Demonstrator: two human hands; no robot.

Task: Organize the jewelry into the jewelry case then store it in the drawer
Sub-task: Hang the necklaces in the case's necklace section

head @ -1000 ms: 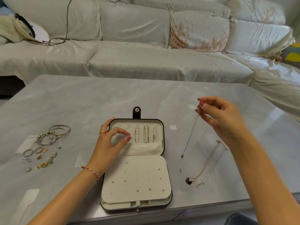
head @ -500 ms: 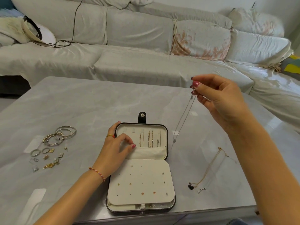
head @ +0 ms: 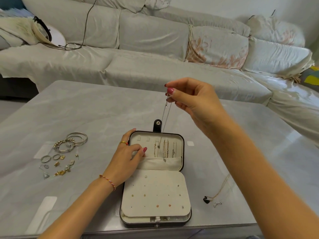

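An open black jewelry case with cream lining lies near the table's front edge. Several chains hang in its lid and small studs dot its earring panel. My right hand pinches the top of a thin silver necklace above the lid; its pendant dangles over the lid's cream pocket. My left hand rests on the lid's left side, fingers curled at the pocket's edge. Two more necklaces, one with a black pendant, lie on the table to the right.
Bangles, rings and small earrings are spread on the grey marble table to the left. A covered sofa with cushions runs behind the table, with a cable and a bag on its left end.
My right hand lifted the silver necklace off the table and carried it left, over the case lid. My left hand moved onto the lid's pocket edge.
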